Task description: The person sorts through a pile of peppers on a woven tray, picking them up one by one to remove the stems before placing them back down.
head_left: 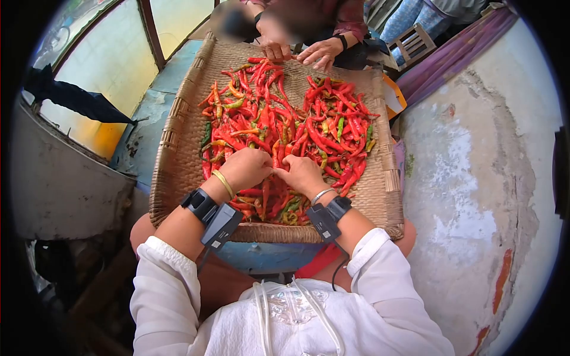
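A large woven basket tray (pixel 181 142) rests in front of me, heaped with red chili peppers (pixel 332 133), a few of them green or orange. My left hand (pixel 248 169) is over the near middle of the heap, its fingers pinched together. Close against it, my right hand (pixel 301 175) is also closed, and the fingertips of both nearly meet. Whatever lies between the fingertips is too small and covered to make out. Below my wrists, more peppers (pixel 264 202) lie near the tray's front rim.
Across the tray, another person's hands (pixel 297 52) work at its far edge. A wooden stool (pixel 412 47) stands at the back right, before a worn plaster wall (pixel 469 178). On the left, a dark folded umbrella (pixel 77 95) juts out near the window panes (pixel 104 65).
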{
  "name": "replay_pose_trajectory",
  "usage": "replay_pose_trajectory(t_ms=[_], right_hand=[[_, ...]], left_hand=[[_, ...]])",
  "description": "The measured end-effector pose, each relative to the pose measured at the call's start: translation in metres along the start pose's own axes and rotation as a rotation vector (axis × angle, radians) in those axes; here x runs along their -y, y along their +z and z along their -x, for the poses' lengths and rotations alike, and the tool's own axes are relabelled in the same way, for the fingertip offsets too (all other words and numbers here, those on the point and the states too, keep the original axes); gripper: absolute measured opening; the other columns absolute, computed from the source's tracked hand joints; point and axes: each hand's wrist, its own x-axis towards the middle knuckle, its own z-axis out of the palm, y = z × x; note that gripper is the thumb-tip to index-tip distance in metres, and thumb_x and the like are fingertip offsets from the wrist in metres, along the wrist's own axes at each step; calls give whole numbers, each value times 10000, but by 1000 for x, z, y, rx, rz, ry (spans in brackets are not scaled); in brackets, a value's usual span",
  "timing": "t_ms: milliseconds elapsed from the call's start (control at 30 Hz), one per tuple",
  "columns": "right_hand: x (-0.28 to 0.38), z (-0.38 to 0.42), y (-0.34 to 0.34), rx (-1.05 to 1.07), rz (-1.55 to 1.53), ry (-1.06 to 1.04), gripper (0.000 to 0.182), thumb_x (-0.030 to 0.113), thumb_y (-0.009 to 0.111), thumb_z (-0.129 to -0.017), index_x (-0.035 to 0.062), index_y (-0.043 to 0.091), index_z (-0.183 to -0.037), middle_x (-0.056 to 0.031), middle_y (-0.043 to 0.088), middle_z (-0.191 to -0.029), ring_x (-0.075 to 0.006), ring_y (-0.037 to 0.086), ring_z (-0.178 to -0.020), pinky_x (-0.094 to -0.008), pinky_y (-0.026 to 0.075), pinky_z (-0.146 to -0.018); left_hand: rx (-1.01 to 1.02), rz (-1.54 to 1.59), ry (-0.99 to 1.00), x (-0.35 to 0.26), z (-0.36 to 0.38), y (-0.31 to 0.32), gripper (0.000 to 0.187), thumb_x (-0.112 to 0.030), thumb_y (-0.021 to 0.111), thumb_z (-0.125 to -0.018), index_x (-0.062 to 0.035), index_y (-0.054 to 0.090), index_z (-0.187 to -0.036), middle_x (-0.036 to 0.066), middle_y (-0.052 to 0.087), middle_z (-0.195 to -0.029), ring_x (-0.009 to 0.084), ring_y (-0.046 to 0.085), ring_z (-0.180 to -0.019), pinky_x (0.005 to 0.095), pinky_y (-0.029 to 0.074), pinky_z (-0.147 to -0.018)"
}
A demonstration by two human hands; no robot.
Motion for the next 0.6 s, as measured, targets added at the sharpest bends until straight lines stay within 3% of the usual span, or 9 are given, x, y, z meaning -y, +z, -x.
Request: replay_pose_trajectory(t_ms=[133,200,267,400,467,500,567,600], right_hand=[[7,-1,6,-8,25,82,379,432,617,-704,91,587,-868,-149,622,-797,-303,599,-790,-400,459,-695],[4,-1,6,-6,18,117,378,432,620,-699,92,587,-861,-145,623,-797,-300,599,-795,-393,457,-700],[-8,-4,11,64,-124,146,391,438,631,-684,86,590,-851,-137,626,-793,-297,598,-799,-386,455,-706],[-13,-5,18,8,-218,128,392,427,650,-666,77,593,-834,-133,627,-791,-309,590,-813,-389,448,-728],[-16,-6,27,-61,-191,24,305,348,655,-699,64,574,-774,-105,616,-693,-250,603,-665,-345,467,-602],[-13,-5,23,-62,-191,23,305,348,655,-699,64,574,-774,-105,616,-693,-250,603,-665,-345,467,-602],[-11,-2,13,297,-762,284,215,253,632,-748,64,538,-713,-49,560,-587,-141,544,-498,-261,419,-447],[-11,-2,10,297,-762,284,215,253,632,-748,64,538,-713,-49,560,-587,-141,544,-498,-261,419,-447]], left_hand=[[21,5,3,6,-1,5,184,-180,578,-727,-41,628,-837,151,608,-735,296,592,-710,374,463,-633],[-9,25,3,9,-1,9,181,-253,570,-739,-91,636,-787,123,612,-710,305,594,-713,403,460,-625],[-14,31,14,9,-1,9,178,-250,569,-738,-93,637,-785,121,612,-705,305,595,-709,401,461,-624],[1,0,-4,7,-2,9,168,-234,565,-730,-92,638,-783,115,617,-709,301,597,-711,393,464,-625],[0,8,-3,8,-2,10,171,-238,566,-731,-91,637,-780,114,615,-706,303,596,-710,394,464,-623],[-2,15,-3,9,-2,10,174,-243,566,-732,-89,635,-776,114,614,-702,305,595,-710,396,463,-621],[-7,21,-6,8,-1,9,180,-247,567,-733,-83,631,-771,121,612,-703,305,595,-708,400,460,-618],[-10,29,-7,8,-1,9,187,-251,567,-734,-78,627,-766,128,610,-704,305,595,-707,405,457,-615]])
